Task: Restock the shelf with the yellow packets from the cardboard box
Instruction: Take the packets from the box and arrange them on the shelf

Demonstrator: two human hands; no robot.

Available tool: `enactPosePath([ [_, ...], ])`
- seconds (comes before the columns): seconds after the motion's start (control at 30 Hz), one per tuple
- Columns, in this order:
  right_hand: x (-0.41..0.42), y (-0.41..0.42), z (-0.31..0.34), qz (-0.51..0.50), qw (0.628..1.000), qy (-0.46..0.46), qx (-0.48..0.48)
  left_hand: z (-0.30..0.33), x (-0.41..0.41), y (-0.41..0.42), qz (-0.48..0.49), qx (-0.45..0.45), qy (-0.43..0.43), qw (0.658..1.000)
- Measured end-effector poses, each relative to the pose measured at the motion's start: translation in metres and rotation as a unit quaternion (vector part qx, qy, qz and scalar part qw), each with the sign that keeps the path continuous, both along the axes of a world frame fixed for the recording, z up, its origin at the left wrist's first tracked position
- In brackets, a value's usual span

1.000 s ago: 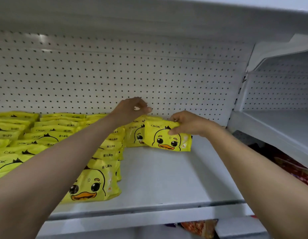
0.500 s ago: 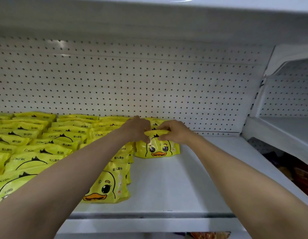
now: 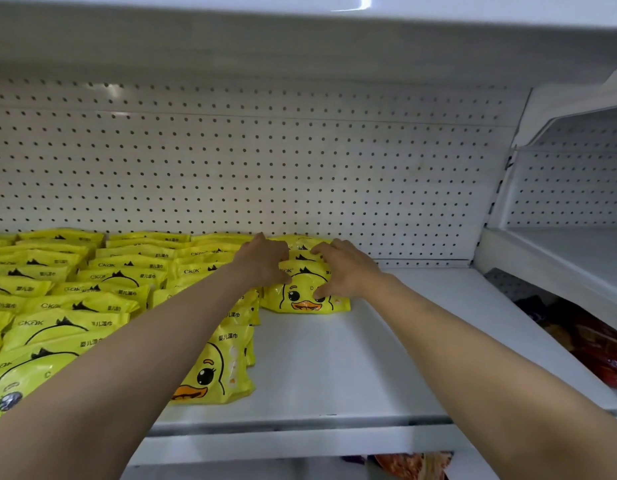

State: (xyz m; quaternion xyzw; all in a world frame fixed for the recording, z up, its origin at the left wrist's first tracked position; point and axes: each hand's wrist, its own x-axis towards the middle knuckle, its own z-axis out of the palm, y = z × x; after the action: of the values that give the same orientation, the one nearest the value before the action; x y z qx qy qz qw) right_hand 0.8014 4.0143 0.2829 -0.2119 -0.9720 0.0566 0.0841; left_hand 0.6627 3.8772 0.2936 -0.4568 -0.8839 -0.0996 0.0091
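Note:
A yellow packet with a duck face [image 3: 305,294] stands at the front of a short row at the back of the white shelf [image 3: 369,362]. My left hand [image 3: 264,259] grips its upper left corner. My right hand [image 3: 347,268] holds its right side, fingers over the top and thumb on the front. More yellow packets [image 3: 92,289] fill the left of the shelf in several rows. The nearest one [image 3: 213,375] is partly hidden by my left forearm. The cardboard box is out of view.
A white pegboard wall [image 3: 300,168] backs the shelf, and another shelf board [image 3: 300,36] hangs low overhead. The shelf's right half is bare white. A neighbouring white shelf [image 3: 559,258] stands at the right, with red and dark packets [image 3: 604,351] below it.
The packet went from my right hand alone, out on the bare shelf, back and left onto the row by the pegboard. My left hand came onto it.

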Motion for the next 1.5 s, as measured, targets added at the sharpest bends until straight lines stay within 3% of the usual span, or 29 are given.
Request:
enactPosePath([
  [0.2,0.012,-0.010,-0.002,-0.003,1.000,0.000,0.029,0.002,0.021,-0.006,0.019,0.011,0.066,0.998],
  [0.37,0.027,-0.016,0.011,-0.005,0.998,0.029,0.064,0.013,0.043,-0.022,0.022,0.036,0.065,0.997],
  [0.57,0.049,-0.045,0.039,0.049,0.992,0.097,0.071,0.031,0.072,-0.073,0.042,0.110,0.041,0.992],
  [0.87,0.070,-0.123,0.044,0.165,0.968,0.179,0.068,0.022,0.102,-0.179,0.110,0.223,0.112,0.962],
  [1.13,0.040,-0.241,0.037,0.245,0.951,0.174,0.077,0.009,0.098,-0.307,0.183,0.233,0.163,0.941],
  [1.5,-0.060,-0.501,0.015,0.376,0.913,0.156,0.016,-0.008,0.078,-0.573,0.333,0.136,0.181,0.915],
])
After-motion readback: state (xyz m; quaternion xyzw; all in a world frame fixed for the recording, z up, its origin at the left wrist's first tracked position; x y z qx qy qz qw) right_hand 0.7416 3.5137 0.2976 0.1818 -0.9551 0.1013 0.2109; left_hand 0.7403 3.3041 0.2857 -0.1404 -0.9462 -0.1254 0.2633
